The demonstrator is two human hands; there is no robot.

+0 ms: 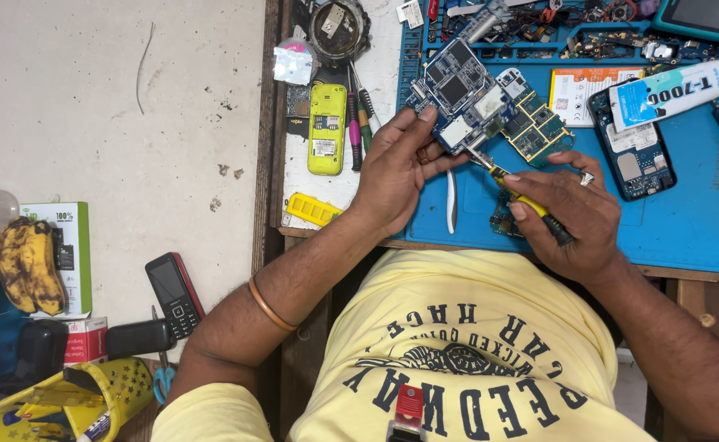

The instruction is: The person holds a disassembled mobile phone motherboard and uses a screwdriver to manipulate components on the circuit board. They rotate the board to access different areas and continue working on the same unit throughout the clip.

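My left hand (396, 168) holds a blue phone circuit board (457, 94) by its lower edge, tilted above the blue work mat (687, 221). My right hand (576, 217) grips a small screwdriver (523, 200) with a yellow-and-black handle; its tip touches the lower edge of the board. A second green circuit board (535, 123) lies on the mat just right of the held one. A ring shows on my right hand, a bangle on my left forearm.
A yellow phone back (327, 128), several screwdrivers (358, 123) and a yellow strip (313, 209) lie left of the mat. An opened phone (633, 151), a glue tube (678, 90) and a parts tray (572, 33) sit on the right. Bananas (30, 263) and a black phone (175, 295) rest on the left.
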